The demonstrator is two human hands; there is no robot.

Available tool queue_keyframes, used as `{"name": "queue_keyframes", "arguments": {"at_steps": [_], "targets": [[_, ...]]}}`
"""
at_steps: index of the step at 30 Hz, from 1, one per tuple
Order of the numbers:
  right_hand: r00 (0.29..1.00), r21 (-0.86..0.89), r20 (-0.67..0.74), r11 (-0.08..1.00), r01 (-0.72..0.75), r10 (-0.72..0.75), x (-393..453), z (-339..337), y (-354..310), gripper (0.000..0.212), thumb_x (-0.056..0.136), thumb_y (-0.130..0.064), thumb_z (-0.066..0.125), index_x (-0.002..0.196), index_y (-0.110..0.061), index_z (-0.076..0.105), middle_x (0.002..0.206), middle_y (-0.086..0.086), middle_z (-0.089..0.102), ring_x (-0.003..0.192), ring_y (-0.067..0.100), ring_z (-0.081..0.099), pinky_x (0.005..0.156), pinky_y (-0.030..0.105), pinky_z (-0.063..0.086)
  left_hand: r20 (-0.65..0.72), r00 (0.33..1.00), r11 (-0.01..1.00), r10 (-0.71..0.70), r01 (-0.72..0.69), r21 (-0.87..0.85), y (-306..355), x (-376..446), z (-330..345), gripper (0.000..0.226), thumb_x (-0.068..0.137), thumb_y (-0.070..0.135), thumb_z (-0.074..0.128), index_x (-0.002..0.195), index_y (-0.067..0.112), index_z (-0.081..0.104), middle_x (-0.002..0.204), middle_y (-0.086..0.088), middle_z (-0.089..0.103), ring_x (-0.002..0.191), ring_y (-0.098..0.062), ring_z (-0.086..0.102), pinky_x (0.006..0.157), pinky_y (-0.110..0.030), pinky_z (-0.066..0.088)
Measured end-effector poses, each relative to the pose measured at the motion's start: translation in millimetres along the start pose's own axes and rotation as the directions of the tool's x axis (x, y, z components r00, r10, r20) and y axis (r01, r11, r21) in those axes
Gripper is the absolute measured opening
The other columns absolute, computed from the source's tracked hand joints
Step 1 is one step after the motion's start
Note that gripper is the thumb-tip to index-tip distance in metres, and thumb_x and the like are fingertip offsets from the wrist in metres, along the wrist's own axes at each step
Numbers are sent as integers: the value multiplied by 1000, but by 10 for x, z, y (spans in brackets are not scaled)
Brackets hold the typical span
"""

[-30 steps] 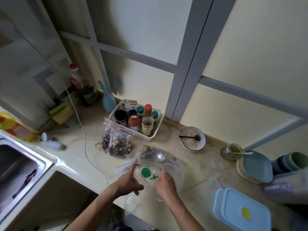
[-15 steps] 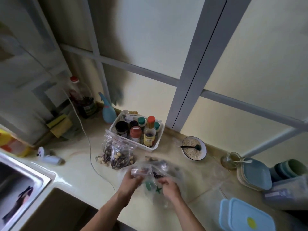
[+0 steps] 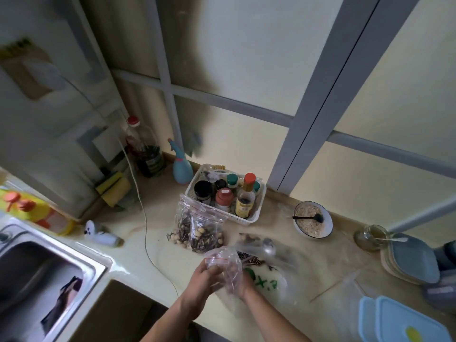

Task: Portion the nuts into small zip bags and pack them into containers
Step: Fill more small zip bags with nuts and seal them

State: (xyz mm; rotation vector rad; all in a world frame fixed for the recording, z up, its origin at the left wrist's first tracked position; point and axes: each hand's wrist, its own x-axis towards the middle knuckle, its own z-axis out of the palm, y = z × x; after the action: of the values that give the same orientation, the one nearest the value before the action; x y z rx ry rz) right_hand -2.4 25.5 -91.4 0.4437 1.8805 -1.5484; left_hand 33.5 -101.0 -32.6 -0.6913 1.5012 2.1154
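Small zip bag (image 3: 223, 264) pinched by left hand (image 3: 206, 280) and right hand (image 3: 243, 283), mouth up for filling, just before big nut bag (image 3: 265, 262).

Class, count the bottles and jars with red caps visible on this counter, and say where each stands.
3: a large bottle by the back wall; a tall sauce bottle and a short jar in the white basket. Others may be hidden.

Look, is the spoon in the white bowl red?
No, the spoon lying in the white bowl of oats is black.
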Motion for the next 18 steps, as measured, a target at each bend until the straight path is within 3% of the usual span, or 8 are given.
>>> {"name": "queue_keyframes", "arguments": {"at_steps": [1,2,4,6,9,13,16,18], "targets": [[998,-1,-59,1000,-3,3,44,-5,70,17,96,-14,63,81,-7,60,70,8,60,50,9,63,47,21,49,7,1000,1000,-15,15,1,-24,1,-26,54,72,20,64,125,11,62,105,-16,75,79,-21,68,75,-31,55],[995,7,-103,1000,7,-6,54,-18,104,23,87,-22,74,78,-6,60,73,12,57,50,10,62,47,21,49,21,999,999,-33,33,5,-49,7,-49,55,71,19,64,125,10,62,105,-15,76,79,-21,67,76,-31,55],[986,69,-163,997,-21,32,59,-42,131,19,95,-25,65,81,-12,64,77,7,62,56,6,64,53,20,52,64,996,998,-58,58,7,-61,27,-83,56,74,18,63,129,10,59,111,-15,75,91,-31,69,80,-33,55],[961,47,-277,999,-8,21,-6,-57,126,22,94,-40,56,83,-23,65,79,-3,71,70,11,70,67,30,58,118,990,997,-81,82,-6,-6,32,-72,57,76,19,70,131,9,56,118,-18,72,107,-37,68,82,-36,54],[871,-2,-491,1000,25,-23,-117,-212,193,19,94,-36,60,78,-27,64,73,-6,71,70,20,68,69,37,55,262,952,987,-159,143,77,123,23,20,84,51,36,91,126,12,62,123,-21,69,101,-29,65,83,-36,49],[819,95,-573,990,106,-33,-275,-503,343,15,93,-25,70,87,-39,69,83,-10,75,79,19,72,76,41,60,370,883,945,-288,198,262,125,66,250,48,83,24,68,129,15,62,120,-13,72,100,-23,68,89,-34,52],[754,243,-656,939,243,-25,-405,-721,286,13,91,-13,72,95,-25,72,95,-2,75,90,21,70,78,37,56,321,895,935,-311,227,272,49,148,458,44,84,17,68,126,8,58,117,-17,72,96,-28,68,95,-42,53],[716,298,-697,890,344,-43,-491,-825,169,14,91,-9,73,101,-18,70,99,2,73,90,18,69,74,25,51,321,904,953,-284,229,198,30,198,597,33,82,14,68,113,9,59,112,-18,71,92,-27,65,87,-38,56]]}}
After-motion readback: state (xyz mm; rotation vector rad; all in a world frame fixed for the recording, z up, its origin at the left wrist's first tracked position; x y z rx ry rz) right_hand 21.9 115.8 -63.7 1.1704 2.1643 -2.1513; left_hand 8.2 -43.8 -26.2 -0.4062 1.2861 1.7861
